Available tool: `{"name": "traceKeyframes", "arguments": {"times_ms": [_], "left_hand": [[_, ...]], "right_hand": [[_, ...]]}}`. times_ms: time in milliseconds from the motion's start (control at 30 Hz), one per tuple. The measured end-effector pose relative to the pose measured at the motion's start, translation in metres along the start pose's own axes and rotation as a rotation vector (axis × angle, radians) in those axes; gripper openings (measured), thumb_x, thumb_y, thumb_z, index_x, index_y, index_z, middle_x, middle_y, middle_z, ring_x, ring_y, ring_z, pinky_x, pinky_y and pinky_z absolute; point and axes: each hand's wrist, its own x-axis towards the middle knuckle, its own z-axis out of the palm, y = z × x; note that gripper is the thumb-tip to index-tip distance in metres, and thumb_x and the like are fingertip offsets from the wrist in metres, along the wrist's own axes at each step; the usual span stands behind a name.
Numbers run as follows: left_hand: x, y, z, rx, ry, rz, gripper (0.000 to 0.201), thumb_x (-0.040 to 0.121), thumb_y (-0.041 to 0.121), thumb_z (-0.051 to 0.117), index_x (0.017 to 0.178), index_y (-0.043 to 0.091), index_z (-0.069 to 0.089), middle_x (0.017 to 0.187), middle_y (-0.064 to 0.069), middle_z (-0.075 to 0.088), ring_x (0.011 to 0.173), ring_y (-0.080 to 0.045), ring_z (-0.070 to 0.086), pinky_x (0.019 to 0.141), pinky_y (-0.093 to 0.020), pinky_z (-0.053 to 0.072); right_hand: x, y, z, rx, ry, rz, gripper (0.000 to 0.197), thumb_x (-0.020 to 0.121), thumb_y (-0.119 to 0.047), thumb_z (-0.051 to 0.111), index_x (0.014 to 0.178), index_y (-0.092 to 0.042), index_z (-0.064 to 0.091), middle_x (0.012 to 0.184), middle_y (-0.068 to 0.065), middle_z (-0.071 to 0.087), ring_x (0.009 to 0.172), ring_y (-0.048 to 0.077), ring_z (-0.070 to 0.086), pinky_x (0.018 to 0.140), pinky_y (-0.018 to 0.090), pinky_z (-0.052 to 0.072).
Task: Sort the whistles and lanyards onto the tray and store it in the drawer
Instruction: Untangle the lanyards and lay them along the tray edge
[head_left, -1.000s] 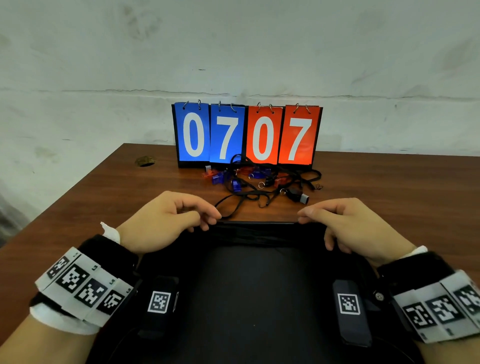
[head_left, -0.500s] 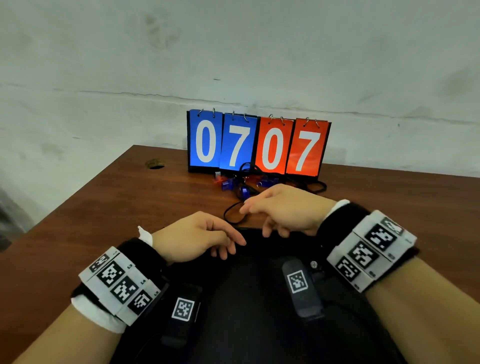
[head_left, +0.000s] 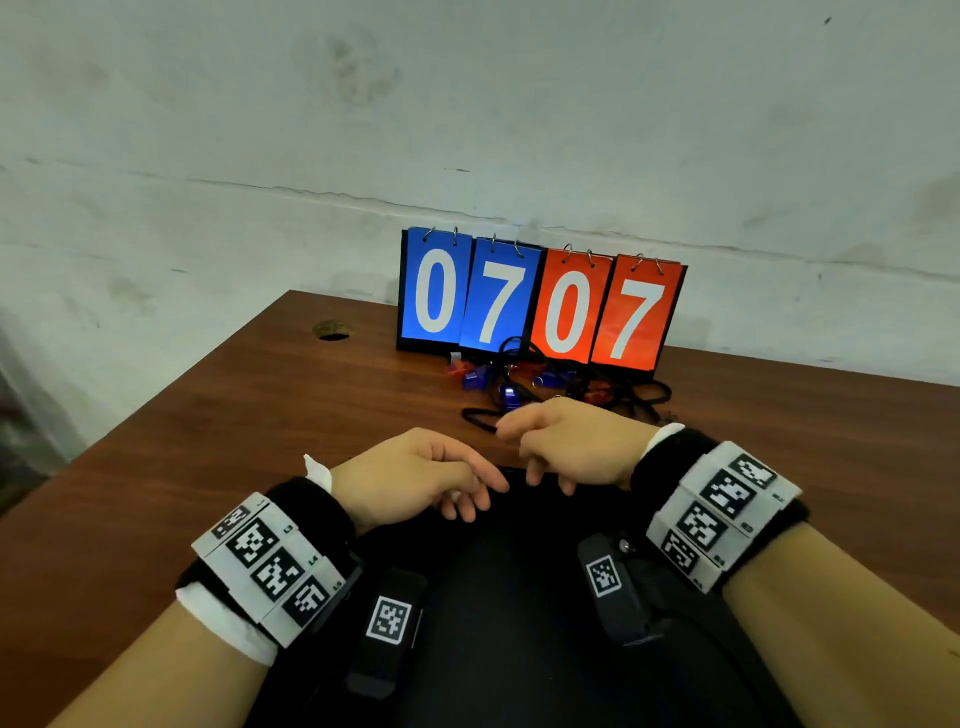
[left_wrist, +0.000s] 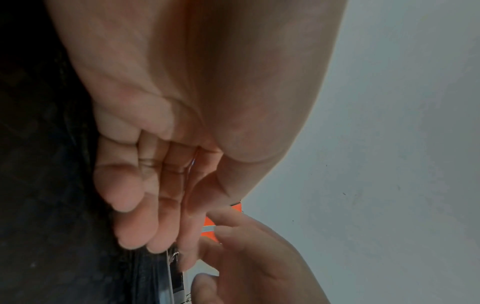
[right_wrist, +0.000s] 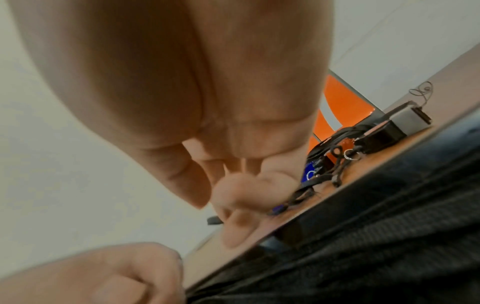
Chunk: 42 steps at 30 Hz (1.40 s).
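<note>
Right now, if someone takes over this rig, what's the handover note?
Left hand: relaxed, empty, fingertips at the far edge of the tray.
Right hand: at the nearest lanyard loop; grip unclear.
Whistles and lanyards: tangled pile on the table before the scoreboard.
Done: nothing visible on the tray. Left: sort everything, then stow; drawer not in view.

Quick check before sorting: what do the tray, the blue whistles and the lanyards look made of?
Tray: black, matte, apparently fabric-covered; the right wrist view shows a woven texture. Blue whistles: likely plastic, glossy and seemingly slightly translucent. Lanyards: black braided textile cord, limp and tangled; fibre uncertain.
</note>
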Motion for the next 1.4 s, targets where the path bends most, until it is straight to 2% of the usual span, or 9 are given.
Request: {"name": "traceKeyframes", "arguments": {"times_ms": [133,400,633,867,967,1067,1200,1267,1400], "left_hand": [[0.0,0.0,0.0,-0.003,0.005,0.002,0.026,0.098,0.001,0.05,0.105,0.008,0.074,0.087,-0.006,0.073,0.076,-0.013,0.067,0.069,-0.021,0.052],[-0.001,0.003,0.004,0.09,0.02,0.052,0.022,0.097,0.014,0.06,0.117,0.02,0.068,0.094,-0.008,0.075,0.083,-0.018,0.07,0.074,-0.025,0.054],[-0.01,0.016,0.013,0.068,-0.052,0.266,0.06,0.09,0.021,0.063,0.144,0.037,0.043,0.083,-0.008,0.069,0.067,-0.019,0.061,0.064,-0.024,0.048],[-0.009,0.012,0.021,0.04,-0.09,0.361,0.016,0.089,0.032,0.067,0.097,0.018,0.069,0.069,-0.004,0.064,0.055,-0.017,0.056,0.063,-0.025,0.048],[-0.012,0.014,0.021,0.015,-0.084,0.444,0.013,0.093,0.023,0.065,0.097,0.011,0.066,0.067,-0.003,0.064,0.051,-0.016,0.054,0.062,-0.025,0.049],[-0.011,0.013,0.019,-0.084,-0.029,0.496,0.012,0.093,0.024,0.063,0.097,0.013,0.065,0.063,-0.005,0.062,0.045,-0.015,0.048,0.055,-0.022,0.046],[-0.008,0.014,0.015,-0.341,0.15,0.513,0.018,0.086,0.034,0.069,0.094,0.018,0.066,0.058,-0.006,0.053,0.04,-0.015,0.037,0.044,-0.018,0.037],[-0.008,0.017,0.013,-0.421,0.297,0.498,0.012,0.088,0.028,0.06,0.089,0.017,0.063,0.055,-0.005,0.047,0.04,-0.014,0.032,0.042,-0.019,0.029],[-0.004,0.016,0.008,-0.45,0.475,0.419,0.021,0.103,0.022,0.044,0.087,0.015,0.056,0.056,-0.004,0.042,0.042,-0.015,0.029,0.046,-0.025,0.022]], "right_hand": [[-0.038,0.011,-0.001,0.43,0.067,-0.253,0.04,0.1,-0.003,0.046,0.13,-0.021,0.066,0.139,-0.014,0.054,0.102,0.022,0.069,0.071,0.027,0.055],[-0.099,0.06,0.001,1.109,0.138,-0.451,0.033,0.078,-0.014,0.065,0.107,-0.005,0.078,0.108,0.02,0.073,0.103,0.027,0.069,0.072,0.031,0.058],[-0.087,0.074,0.017,0.928,0.014,-0.475,0.032,0.091,-0.009,0.054,0.115,-0.007,0.075,0.107,0.01,0.071,0.092,0.021,0.062,0.069,0.032,0.048],[-0.089,0.068,0.023,0.85,-0.008,-0.464,0.037,0.09,-0.009,0.058,0.126,-0.013,0.067,0.107,0.0,0.072,0.083,0.018,0.061,0.066,0.029,0.047],[-0.089,0.066,0.023,0.761,-0.035,-0.451,0.047,0.089,-0.011,0.063,0.134,-0.022,0.056,0.136,-0.003,0.061,0.085,0.023,0.065,0.063,0.031,0.049],[-0.088,0.067,0.023,0.685,-0.064,-0.464,0.047,0.09,-0.01,0.063,0.135,-0.022,0.054,0.125,0.006,0.068,0.076,0.022,0.064,0.058,0.03,0.047],[-0.088,0.073,0.018,0.646,0.069,-0.476,0.017,0.091,-0.023,0.069,0.105,-0.013,0.071,0.08,0.012,0.068,0.056,0.018,0.051,0.047,0.024,0.039],[-0.087,0.08,0.014,0.669,0.164,-0.465,0.027,0.088,-0.032,0.07,0.095,-0.006,0.07,0.063,0.011,0.055,0.051,0.019,0.043,0.046,0.024,0.035],[-0.09,0.083,0.011,0.88,0.375,-0.479,0.013,0.078,-0.032,0.072,0.075,-0.019,0.074,0.078,0.007,0.059,0.059,0.013,0.047,0.054,0.026,0.037]]}}
